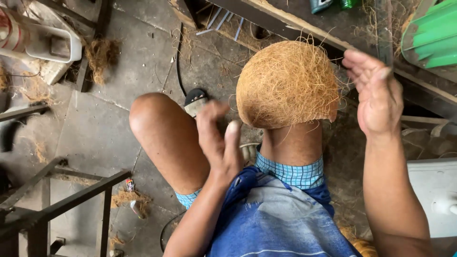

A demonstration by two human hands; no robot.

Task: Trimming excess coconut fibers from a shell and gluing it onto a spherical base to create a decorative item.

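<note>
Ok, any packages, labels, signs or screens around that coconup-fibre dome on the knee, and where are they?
Cylindrical container: top left corner, white with a red band, label too blurred to read.
Small wrapper: on the floor beside the metal frame, crumpled, red and white.
No signs or screens in view.

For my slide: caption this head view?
Open hands, left and right, flank a fibrous coir dome resting on the knee.

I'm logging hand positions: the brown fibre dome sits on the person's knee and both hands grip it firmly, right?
Not quite. The head view shows the fibre dome on the knee, but neither the left hand nor the right hand holds it; both are open beside it.
</note>
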